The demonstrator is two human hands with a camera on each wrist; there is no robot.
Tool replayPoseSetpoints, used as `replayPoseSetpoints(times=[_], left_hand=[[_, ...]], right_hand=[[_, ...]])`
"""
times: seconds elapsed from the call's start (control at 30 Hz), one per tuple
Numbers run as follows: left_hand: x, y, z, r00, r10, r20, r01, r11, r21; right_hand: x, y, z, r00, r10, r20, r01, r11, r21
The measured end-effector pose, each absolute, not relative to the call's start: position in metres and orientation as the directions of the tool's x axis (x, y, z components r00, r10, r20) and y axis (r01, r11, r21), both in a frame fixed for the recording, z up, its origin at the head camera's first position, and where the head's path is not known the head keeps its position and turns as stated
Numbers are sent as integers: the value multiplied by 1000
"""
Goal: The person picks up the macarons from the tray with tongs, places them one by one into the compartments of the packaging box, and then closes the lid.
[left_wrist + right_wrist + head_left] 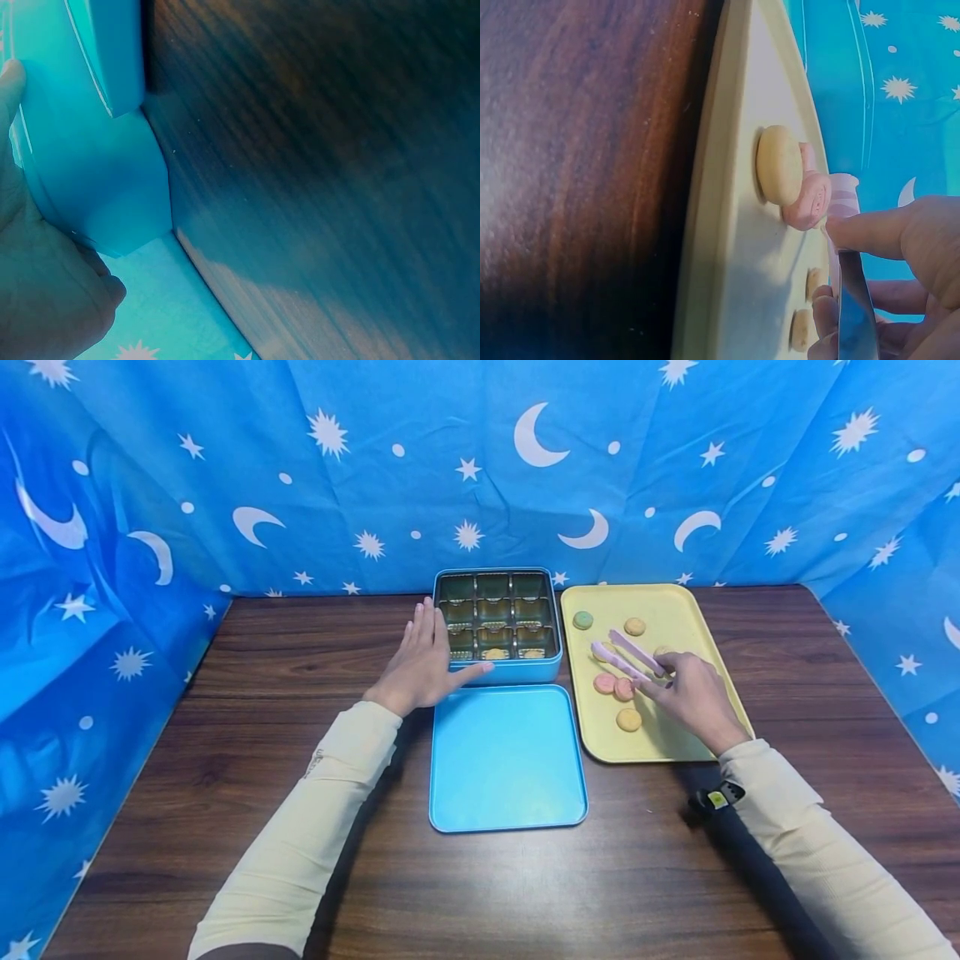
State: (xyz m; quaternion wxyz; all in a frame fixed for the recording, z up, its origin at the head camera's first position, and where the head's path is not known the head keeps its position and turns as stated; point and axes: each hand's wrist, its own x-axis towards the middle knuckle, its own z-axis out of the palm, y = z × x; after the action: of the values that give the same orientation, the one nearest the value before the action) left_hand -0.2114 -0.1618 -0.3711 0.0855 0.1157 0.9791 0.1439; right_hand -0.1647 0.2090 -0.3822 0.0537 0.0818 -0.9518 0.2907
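Observation:
My left hand (420,664) rests against the left side of a blue square tin (498,672), fingers straight and thumb along its front rim. The tin has a gold divided insert, with yellow macarons (493,654) in the front middle and front right compartments. With my right hand (701,702) I pinch lilac tongs (618,662) over a yellow tray (686,614). The tongs' tips are at a yellow macaron (597,652), partly hidden behind them. Close by lie two pink macarons (604,683), a yellow macaron (628,720) nearer the front, and a green macaron (582,620) at the back left.
A light blue lid (508,760) lies on the brown wooden table (300,635) in front of the tin. More yellow macarons (634,627) are on the tray, one partly behind my right hand. A blue curtain (450,468) with moons and stars surrounds the table's back and sides.

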Motion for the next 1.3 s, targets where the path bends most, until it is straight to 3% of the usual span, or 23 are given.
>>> replayPoseSetpoints(times=[0.7,1.3], left_hand=[[-211,-162,-372,-958,250,-139,200,933,300],[-211,-162,-371,-956,260,-136,208,927,313]], right_hand=[[-166,208,-385,-989,-118,86,-146,826,-545],[-166,209,-380,-982,-134,134,-187,810,-556]])
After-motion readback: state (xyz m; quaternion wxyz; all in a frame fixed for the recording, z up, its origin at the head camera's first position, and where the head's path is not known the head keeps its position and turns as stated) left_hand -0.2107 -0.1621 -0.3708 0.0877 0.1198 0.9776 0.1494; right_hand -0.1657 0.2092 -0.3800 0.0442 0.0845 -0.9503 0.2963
